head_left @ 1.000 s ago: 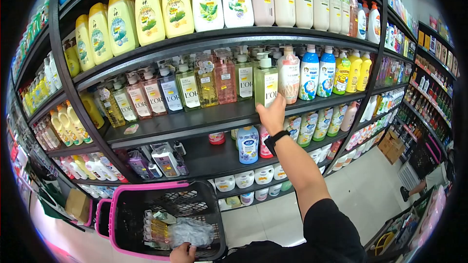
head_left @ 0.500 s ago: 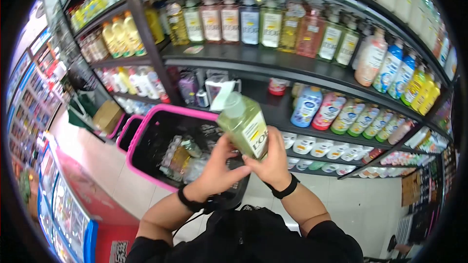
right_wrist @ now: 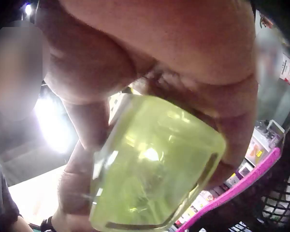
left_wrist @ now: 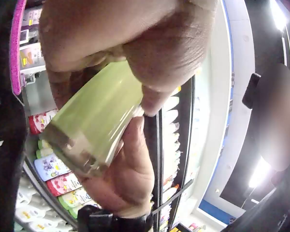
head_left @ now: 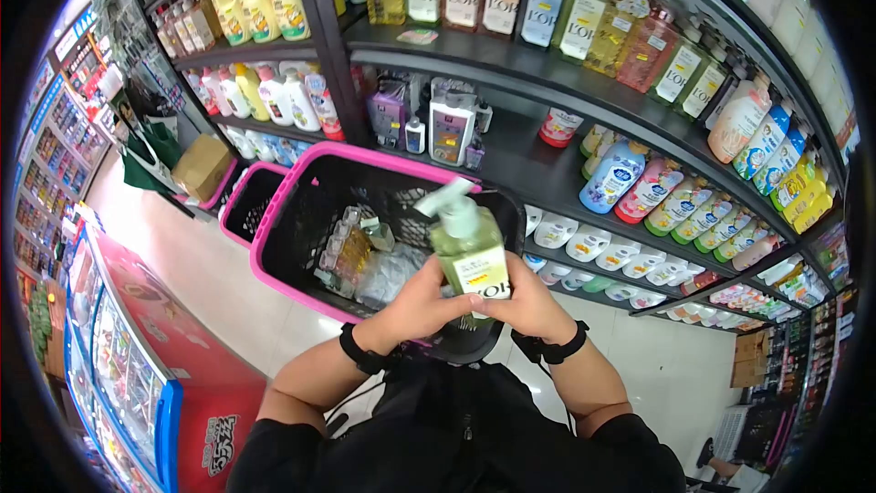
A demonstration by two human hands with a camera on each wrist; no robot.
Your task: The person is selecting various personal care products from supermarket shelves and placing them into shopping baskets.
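Observation:
Both hands hold a pale green pump bottle (head_left: 470, 251) in front of the body, pump end up and tilted in the head view. My left hand (head_left: 422, 303) grips its left side and my right hand (head_left: 529, 301) its right side, thumbs meeting low on the label. In the left wrist view the clear base of the bottle (left_wrist: 99, 113) shows between the hands. The right wrist view also looks at the base end of the bottle (right_wrist: 157, 166). Beneath and behind it stands a black basket with a pink rim (head_left: 272, 219), holding amber bottles (head_left: 347, 254) and crumpled clear plastic (head_left: 392, 278).
Shelves (head_left: 529, 62) with rows of pump bottles run across the back. A blue bottle (head_left: 613, 177) stands on the lower shelf, near a red-labelled tub (head_left: 560, 127). At left are a cardboard box (head_left: 204, 168) and a red freezer (head_left: 214, 411) with a blue edge.
The right hand took the green bottle off the shelf and brought it down over the basket. The left hand left the basket and joined it. The bottle has since turned its label towards the body.

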